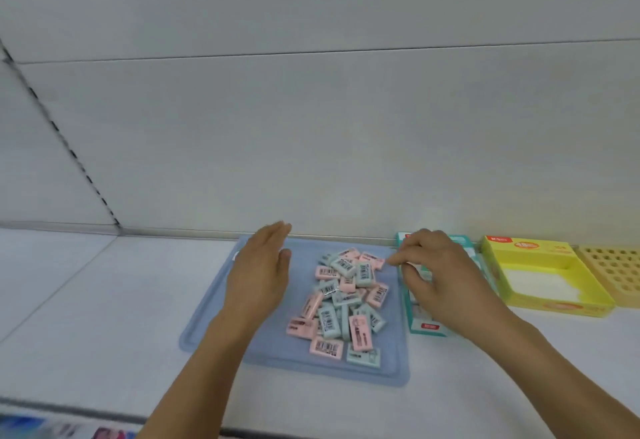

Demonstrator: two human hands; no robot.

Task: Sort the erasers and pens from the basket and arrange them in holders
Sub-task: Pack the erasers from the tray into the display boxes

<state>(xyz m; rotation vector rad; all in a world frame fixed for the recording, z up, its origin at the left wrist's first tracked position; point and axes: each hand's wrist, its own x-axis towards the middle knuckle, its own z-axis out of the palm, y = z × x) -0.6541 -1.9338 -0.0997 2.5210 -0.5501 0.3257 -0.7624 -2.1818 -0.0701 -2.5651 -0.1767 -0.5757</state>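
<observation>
Barely started: your right hand [431, 274] pinches one pink eraser [379, 263] at the far edge of the heap of pink and blue-green wrapped erasers [346, 300] on the flat blue plastic tray [221, 317]. Left hand [261, 272] hovers, fingers straight. Teal cardboard holder [427, 326] mostly hidden, contents unclear; yellow cardboard box [540, 275] looks unfilled. No pens visible.

Pale panelled wall [311, 109], white shelf [86, 300]

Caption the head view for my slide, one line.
Right hand pinches a pink eraser from the pile on the blue tray; left hand hovers open.
</observation>
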